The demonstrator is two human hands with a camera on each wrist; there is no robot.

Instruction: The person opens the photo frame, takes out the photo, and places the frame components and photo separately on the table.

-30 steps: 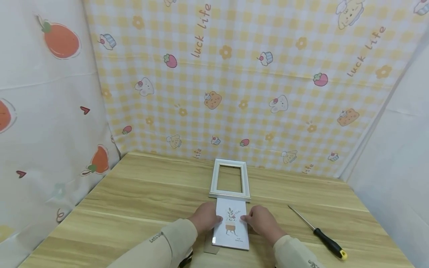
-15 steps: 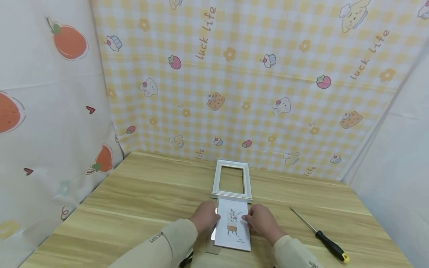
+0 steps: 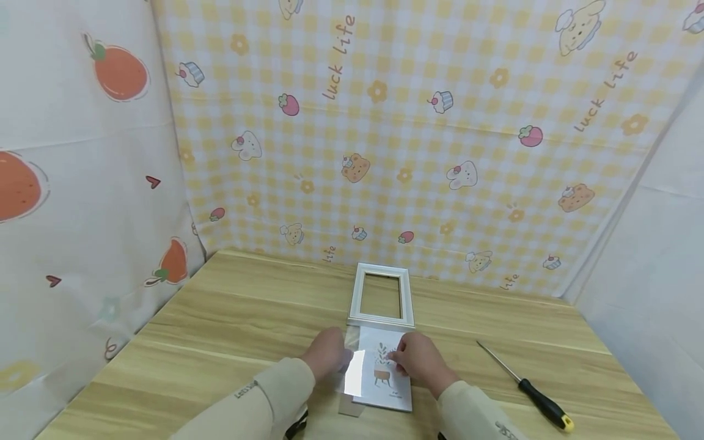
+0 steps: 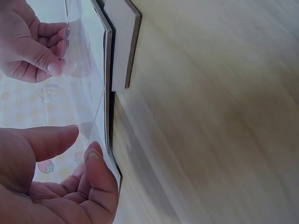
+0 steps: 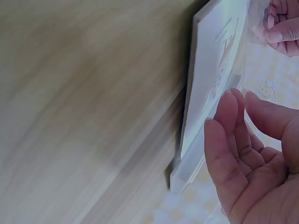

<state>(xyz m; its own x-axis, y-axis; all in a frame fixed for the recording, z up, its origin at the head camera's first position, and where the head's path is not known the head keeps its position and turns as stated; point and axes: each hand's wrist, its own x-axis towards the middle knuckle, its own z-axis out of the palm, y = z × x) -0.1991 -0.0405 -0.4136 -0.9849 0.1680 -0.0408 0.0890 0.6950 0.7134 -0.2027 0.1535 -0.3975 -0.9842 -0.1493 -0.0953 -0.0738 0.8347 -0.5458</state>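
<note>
A clear plastic sheet [image 3: 352,374], bright with a reflection, is stretched between my two hands above the left part of a white picture card [image 3: 393,391] printed with a potted plant. My left hand [image 3: 327,352] pinches the sheet's left edge between thumb and fingers. Over the card, my right hand [image 3: 419,359] pinches the sheet's other side. In the left wrist view the sheet [image 4: 81,60] passes between both hands. The card lies on a board, with a grey-brown flap [image 3: 350,404] sticking out below. Just beyond lies the white picture frame [image 3: 408,299], its opening showing the table.
A screwdriver [image 3: 533,391] with a black and yellow handle lies on the wood-grain table [image 3: 247,305] to the right. Patterned cloth [image 3: 308,201] hangs behind the table's back edge, and white cloth hangs at both sides.
The clear sheet has shifted left off the card's left edge, and both hands have moved left with it. The card, frame and screwdriver keep their places.
</note>
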